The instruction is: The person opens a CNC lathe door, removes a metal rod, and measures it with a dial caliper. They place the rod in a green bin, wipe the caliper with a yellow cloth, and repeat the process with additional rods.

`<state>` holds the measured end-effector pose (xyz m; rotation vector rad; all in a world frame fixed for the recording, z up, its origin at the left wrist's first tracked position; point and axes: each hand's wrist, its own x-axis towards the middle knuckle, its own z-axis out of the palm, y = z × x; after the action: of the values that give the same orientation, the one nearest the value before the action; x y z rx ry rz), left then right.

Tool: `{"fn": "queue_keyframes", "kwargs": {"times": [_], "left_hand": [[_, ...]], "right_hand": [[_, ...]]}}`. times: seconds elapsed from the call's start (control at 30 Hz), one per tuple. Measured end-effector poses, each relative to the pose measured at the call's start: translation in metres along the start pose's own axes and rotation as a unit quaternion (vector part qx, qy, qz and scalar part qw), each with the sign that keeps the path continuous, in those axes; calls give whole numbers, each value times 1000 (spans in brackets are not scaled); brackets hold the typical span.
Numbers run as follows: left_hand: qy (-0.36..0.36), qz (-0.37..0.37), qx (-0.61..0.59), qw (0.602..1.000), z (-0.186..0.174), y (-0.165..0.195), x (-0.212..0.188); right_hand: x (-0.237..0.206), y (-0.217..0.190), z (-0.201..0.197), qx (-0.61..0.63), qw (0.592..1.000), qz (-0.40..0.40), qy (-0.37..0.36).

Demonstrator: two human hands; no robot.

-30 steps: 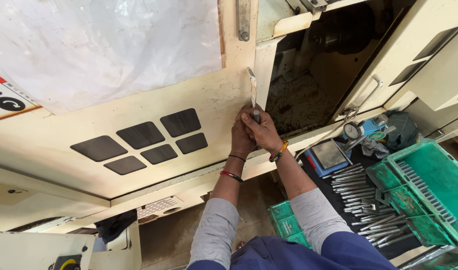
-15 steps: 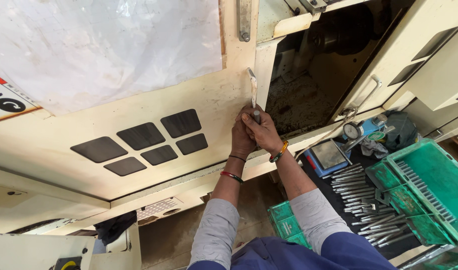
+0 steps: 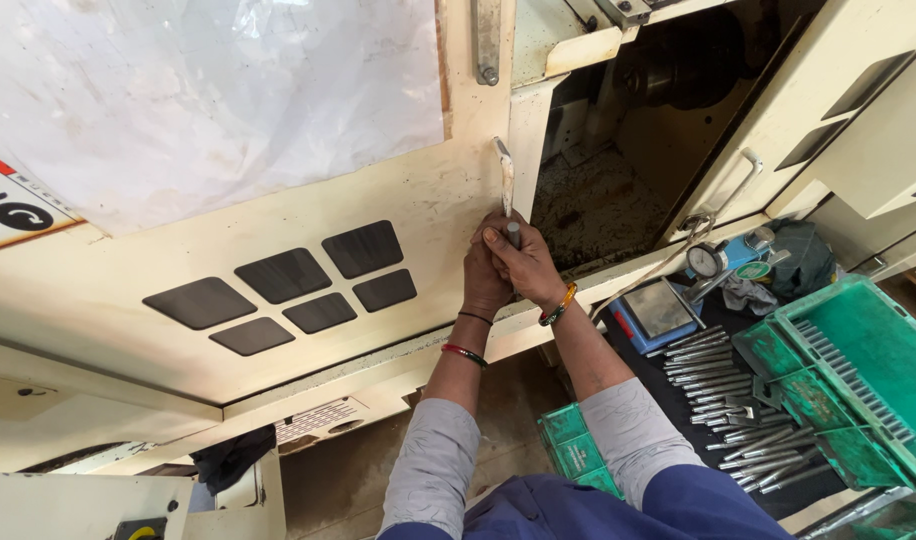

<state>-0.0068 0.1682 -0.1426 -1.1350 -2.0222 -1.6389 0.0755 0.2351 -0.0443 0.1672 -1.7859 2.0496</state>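
— Counting from the left: six dark panels [image 3: 296,287] on the cream machine door [image 3: 178,260]?

— Six. Then left hand [image 3: 484,280] and right hand [image 3: 523,262], both grips clamped round one metal handle [image 3: 505,185] at the door's edge. Rightward, one dial gauge [image 3: 705,260], one green tray [image 3: 858,390].

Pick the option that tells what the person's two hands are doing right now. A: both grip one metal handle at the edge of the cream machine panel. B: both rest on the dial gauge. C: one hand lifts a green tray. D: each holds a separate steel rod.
A: the left hand and right hand are clasped together around the metal handle on the cream machine panel.
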Motion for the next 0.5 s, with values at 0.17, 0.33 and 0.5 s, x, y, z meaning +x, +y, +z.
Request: {"fn": "queue_keyframes", "kwargs": {"times": [0.17,0.33,0.5], "left_hand": [[1,-3,-21,1000,-2,4,0],[-13,-24,-2,1000,0,-3,-1],[-13,-30,-7,999,1,-5,0]], "right_hand": [[1,1,0,13,1000,12,1],[0,2,0,20,1000,15,-6],[1,2,0,20,1000,9,-6]]}}
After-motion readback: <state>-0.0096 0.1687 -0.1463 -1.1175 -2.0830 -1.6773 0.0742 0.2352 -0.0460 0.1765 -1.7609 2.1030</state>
